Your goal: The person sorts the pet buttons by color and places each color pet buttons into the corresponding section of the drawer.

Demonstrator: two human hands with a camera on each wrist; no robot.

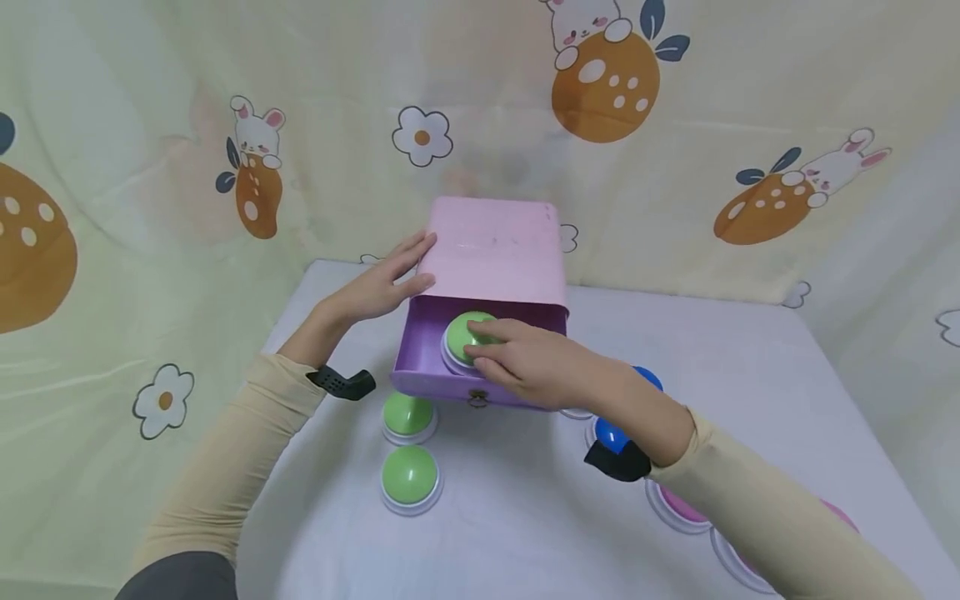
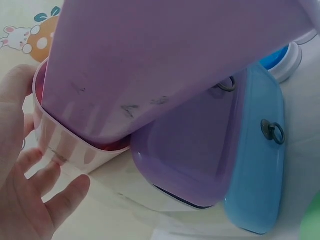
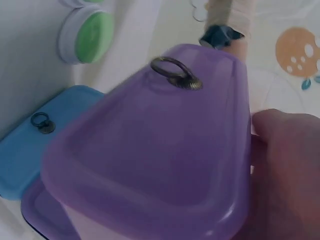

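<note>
A stack of small drawers has a pink casing on top, with a purple drawer pulled out at the front. Inside that drawer sits a green-domed push button on a white base. My right hand holds the button, thumb and fingers on its dome. Against the casing's left side rests my left hand, fingers fairly straight. The left wrist view shows its spread fingers beside the pink casing. A metal ring pull hangs on the purple drawer's front.
Below the pulled-out drawer are a shut purple drawer and a blue one. Two green push buttons stand on the white cloth at front left. Blue and pink ones lie partly under my right arm. A printed curtain hangs behind.
</note>
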